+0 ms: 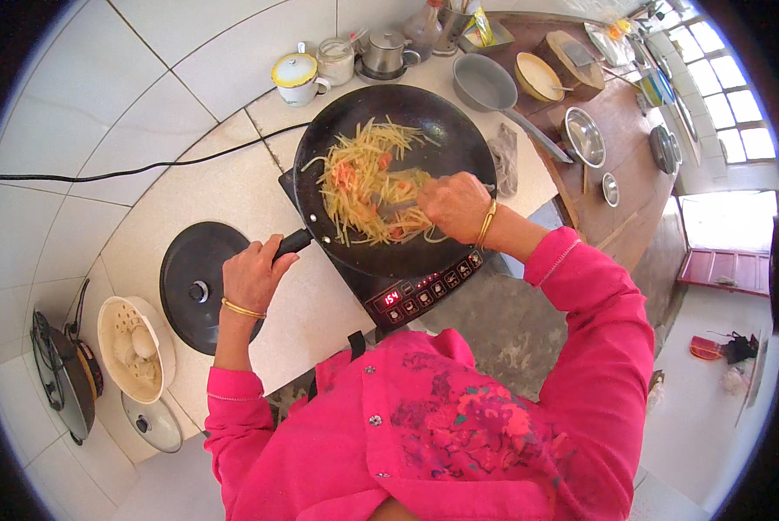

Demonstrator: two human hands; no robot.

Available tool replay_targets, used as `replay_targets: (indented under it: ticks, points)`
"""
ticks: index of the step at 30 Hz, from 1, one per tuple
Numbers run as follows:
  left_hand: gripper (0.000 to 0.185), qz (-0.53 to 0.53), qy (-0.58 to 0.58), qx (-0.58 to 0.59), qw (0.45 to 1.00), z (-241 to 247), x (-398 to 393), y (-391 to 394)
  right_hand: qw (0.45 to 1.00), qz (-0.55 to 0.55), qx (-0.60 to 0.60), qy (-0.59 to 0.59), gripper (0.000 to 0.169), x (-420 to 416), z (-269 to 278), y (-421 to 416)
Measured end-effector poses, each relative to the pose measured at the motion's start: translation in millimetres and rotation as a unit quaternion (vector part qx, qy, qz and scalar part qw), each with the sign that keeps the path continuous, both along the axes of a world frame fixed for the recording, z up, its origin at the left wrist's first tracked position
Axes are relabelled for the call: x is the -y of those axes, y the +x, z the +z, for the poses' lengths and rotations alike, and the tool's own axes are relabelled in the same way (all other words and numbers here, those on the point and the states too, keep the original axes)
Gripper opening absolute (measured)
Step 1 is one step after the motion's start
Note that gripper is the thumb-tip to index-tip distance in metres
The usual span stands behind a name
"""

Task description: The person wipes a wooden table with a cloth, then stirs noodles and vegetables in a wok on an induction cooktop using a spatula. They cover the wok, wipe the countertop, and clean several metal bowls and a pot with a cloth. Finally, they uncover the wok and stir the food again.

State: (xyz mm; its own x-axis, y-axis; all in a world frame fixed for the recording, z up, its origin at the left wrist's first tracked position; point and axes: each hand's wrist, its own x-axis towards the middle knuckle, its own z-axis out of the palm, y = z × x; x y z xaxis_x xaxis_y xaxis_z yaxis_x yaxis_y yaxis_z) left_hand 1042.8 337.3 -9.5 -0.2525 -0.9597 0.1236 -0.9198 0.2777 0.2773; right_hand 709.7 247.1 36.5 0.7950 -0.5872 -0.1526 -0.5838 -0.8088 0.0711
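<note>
A black wok [441,104] sits on an induction cooker [422,293] with a lit red display and a row of buttons. Shredded, pale yellow vegetable strips [363,150], perhaps potato, lie in it mixed with red pieces like tomato. My left hand [254,273] grips the black wok handle [291,244] at the lower left. Over the right side of the wok, my right hand [456,205] is closed around a cooking utensil, likely a spatula [399,207]. Its head is blurred and partly buried in the strips, and my fist hides most of its handle.
Left of the wok lie a black lid [181,280], a cream colander [106,325] and a glass lid [161,430]. A lidded enamel mug [296,88], a glass jar [335,65] and a grey saucepan [483,81] stand behind. A power cord [187,164] crosses the counter.
</note>
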Motion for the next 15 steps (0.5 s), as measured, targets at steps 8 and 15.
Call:
replay_targets:
  ticks: [8,15]
  points:
    - [0.032,0.007,0.012,0.017,1.0,1,2,1,0.991,-0.114,-0.012,-0.072,0.009,35,17,-54]
    - [0.033,0.01,0.039,0.017,0.999,6,5,0,0.984,-0.118,-0.024,-0.128,0.01,89,19,-79]
